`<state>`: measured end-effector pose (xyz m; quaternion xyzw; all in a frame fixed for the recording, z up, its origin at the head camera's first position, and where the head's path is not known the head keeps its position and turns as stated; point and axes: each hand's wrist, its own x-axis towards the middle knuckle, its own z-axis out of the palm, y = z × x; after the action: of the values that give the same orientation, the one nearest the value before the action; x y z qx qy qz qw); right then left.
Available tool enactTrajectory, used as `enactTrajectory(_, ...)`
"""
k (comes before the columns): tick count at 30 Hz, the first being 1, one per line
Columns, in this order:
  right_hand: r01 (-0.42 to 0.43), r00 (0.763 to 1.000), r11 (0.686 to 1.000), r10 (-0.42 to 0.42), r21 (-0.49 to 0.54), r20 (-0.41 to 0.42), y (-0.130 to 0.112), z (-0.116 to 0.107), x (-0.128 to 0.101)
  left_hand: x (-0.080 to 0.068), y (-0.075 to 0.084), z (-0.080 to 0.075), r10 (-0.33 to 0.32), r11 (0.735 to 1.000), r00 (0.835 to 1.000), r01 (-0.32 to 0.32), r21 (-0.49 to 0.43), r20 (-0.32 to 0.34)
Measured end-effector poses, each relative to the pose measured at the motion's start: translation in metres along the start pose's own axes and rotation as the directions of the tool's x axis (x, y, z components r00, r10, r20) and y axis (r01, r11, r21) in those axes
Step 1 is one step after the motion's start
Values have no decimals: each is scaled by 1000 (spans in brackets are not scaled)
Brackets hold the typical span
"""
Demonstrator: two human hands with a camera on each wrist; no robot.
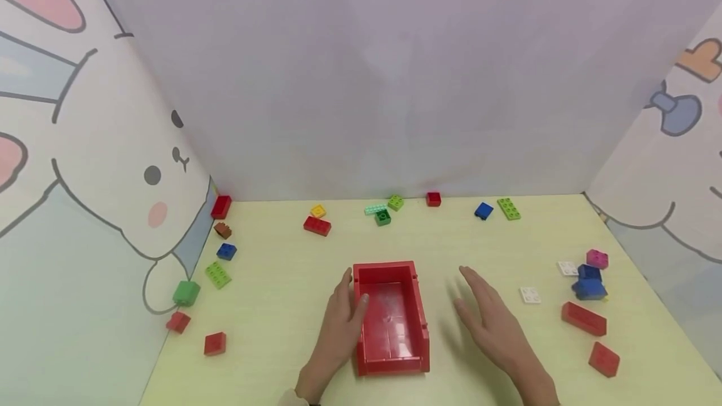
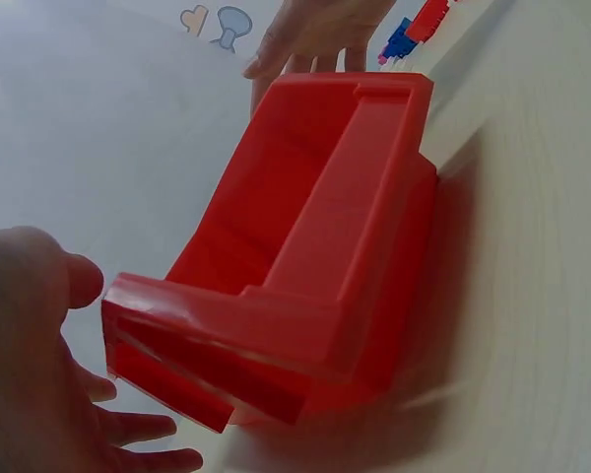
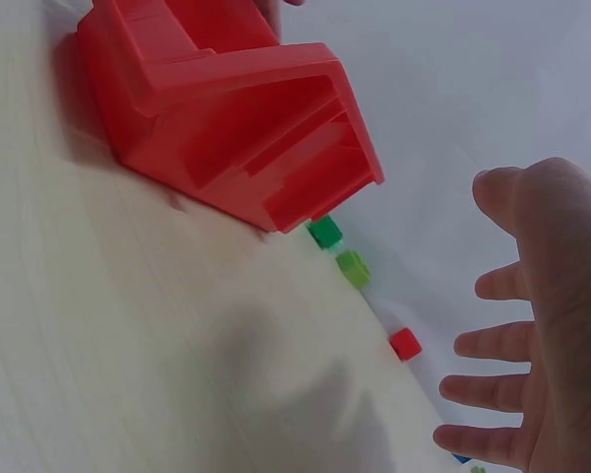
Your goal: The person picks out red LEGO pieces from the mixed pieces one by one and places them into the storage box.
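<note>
An empty red plastic bin (image 1: 393, 366) stands on the table in the middle of the head view, its long sides running away from me. My left hand (image 1: 340, 324) is at the bin's left side, fingers extended along the outside and thumb by the rim. In the left wrist view the thumb and fingers (image 2: 148, 426) lie close beside the bin's end, loosely straight. My right hand (image 1: 496, 331) hovers to the right of the bin, apart from it, with fingers spread and nothing held. The right wrist view shows its palm (image 3: 561, 345) facing the bin.
Toy bricks lie scattered around the table edges: a red brick (image 1: 215, 344) and a green brick (image 1: 186, 293) at left, a red brick (image 1: 317, 225) at the back, a white plate (image 1: 530, 295) and a long red brick (image 1: 584, 319) at right. Pale walls (image 1: 361, 111) enclose the table.
</note>
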<state>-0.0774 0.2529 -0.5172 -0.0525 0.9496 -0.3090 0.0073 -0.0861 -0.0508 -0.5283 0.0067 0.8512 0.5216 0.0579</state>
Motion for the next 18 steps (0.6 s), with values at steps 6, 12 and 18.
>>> enactTrajectory(6, 3, 1000, 999, -3, 34, 6, -5, 5, 1, 0, -3, 10, -6, 999, 1000, 6, -45, -6)
enactTrajectory(12, 2, 1000, 994, -4, 107, 22, -18, 19, 2, 0, -5, 16, -38, 981, 999, 33, -191, -25)
enactTrajectory(18, 21, 998, 979, -32, 203, 54, -22, 32, 0, 1, -5, 21, -79, 952, 995, 56, -300, -66)
